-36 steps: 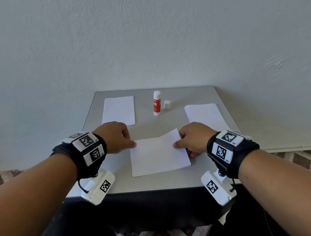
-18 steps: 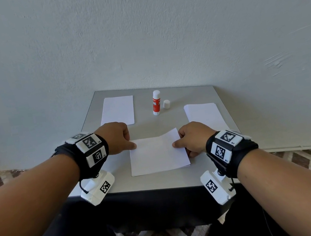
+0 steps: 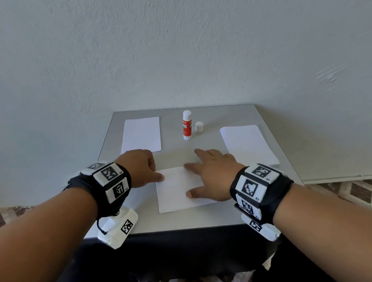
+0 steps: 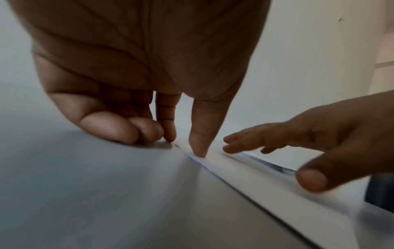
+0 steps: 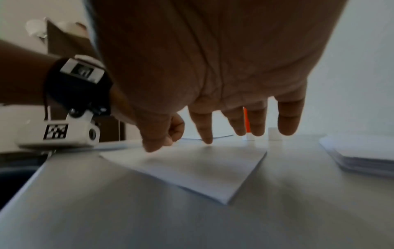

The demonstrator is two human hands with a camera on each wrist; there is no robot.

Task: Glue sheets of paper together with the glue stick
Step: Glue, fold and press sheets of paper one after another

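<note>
Right grip (image 3: 212, 175), earlier clenched, now released, splayed over middle sheet (image 3: 177, 197); left grip (image 3: 139, 167) clenched, thumb on sheet's left edge

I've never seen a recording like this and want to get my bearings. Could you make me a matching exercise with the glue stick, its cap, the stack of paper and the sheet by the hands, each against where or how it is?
Things
1. glue stick
2. cap
3. stack of paper
4. near sheet

Places or states
A. lies at the right side of the table
B. flat in the near middle, left hand thumb on its edge, right hand spread over it
C. stands upright, red and white
D. small, white, just right of the glue stick

Pairs: 1-C, 2-D, 3-A, 4-B
</note>
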